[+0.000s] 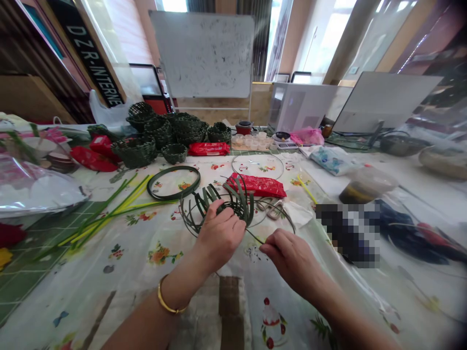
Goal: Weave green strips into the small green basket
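- In the head view, the left hand (222, 233) is closed around the lower near side of a part-woven basket (246, 201), fingers curled over it.
- The basket is above the middle of the tablecloth (134, 262), with dark green strip ends standing up and fanning outward; whether it touches the cloth cannot be told.
- The right hand (286, 255), to the right and a little nearer, has its thumb and fingers together on 1 thin strip (254, 236) that runs to the basket.
- The 2 hands are near each other but apart; a gold bracelet (168, 302) circles the left wrist.
- Just behind the basket lies a red packet (260, 185).
- To the left of the basket, a dark green coil (164, 198) lies flat, near a spread of yellow and green strips (120, 206).
- Farther back, finished-looking dark green baskets (175, 130) sit piled, with another red packet (208, 148) in front.
- To the right of that packet stand small clear cups (253, 142).
- Beyond the table is a whiteboard (204, 53).
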Motion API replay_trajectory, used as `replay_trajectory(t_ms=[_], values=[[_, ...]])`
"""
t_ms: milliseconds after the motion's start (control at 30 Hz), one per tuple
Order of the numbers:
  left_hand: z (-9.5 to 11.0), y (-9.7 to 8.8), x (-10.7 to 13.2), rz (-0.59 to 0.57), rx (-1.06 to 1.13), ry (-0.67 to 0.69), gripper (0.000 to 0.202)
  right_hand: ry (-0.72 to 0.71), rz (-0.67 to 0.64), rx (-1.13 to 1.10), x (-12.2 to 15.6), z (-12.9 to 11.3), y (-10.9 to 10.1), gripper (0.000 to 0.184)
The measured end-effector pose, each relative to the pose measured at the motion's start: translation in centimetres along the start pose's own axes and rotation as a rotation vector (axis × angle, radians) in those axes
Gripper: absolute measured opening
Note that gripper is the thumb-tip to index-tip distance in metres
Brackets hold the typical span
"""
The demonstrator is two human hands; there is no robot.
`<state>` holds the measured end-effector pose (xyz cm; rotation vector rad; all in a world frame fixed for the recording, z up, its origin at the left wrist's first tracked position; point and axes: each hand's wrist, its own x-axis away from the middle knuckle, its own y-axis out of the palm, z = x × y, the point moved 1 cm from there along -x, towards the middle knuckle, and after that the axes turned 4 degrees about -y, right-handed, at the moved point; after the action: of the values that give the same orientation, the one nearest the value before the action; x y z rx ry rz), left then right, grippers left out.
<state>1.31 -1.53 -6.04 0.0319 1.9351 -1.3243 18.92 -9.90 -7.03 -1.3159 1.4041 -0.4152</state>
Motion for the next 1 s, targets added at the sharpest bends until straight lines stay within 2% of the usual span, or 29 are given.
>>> replay_trajectory(t_ms=[100,167,267,333,400,467,667,767,900,1000], values=[[-0.5,-0.2,-0.1,0.022,0.019,0.001,0.020,0.222,-0.109,-0.352,0.2,0.1,0.3,0.027],[-0.7,-0.3,-0.1,0.021,0.057,0.023,0.020,0.438,-0.137,-0.676,0.1,0.5,0.9,0.034],[-0.8,-0.6,-0.1,0.007,0.151,0.075,0.015,0.744,-0.102,-1.165,-0.1,1.4,1.9,0.038],[-0.6,-0.6,0.0,-0.003,0.215,0.100,0.014,0.826,-0.022,-1.360,-0.4,1.9,2.2,0.038],[-0.3,-0.4,0.1,-0.021,0.250,0.116,0.015,0.798,0.088,-1.407,-0.5,2.2,2.3,0.032],[0.0,-0.2,0.2,-0.052,0.245,0.129,0.017,0.678,0.181,-1.322,-0.5,2.3,2.0,0.025],[1.1,0.7,0.5,-0.124,0.178,0.258,0.022,0.283,0.196,-0.793,0.2,1.9,1.1,0.004],[1.6,1.3,0.7,-0.131,0.188,0.310,0.023,0.113,0.280,-0.673,0.2,1.8,0.8,0.008],[2.1,1.8,0.8,-0.123,0.201,0.330,0.025,0.030,0.296,-0.717,0.1,2.0,0.4,0.016],[2.0,1.6,0.7,-0.155,0.217,0.304,0.025,0.063,0.327,-0.755,0.1,2.1,0.1,0.019]])
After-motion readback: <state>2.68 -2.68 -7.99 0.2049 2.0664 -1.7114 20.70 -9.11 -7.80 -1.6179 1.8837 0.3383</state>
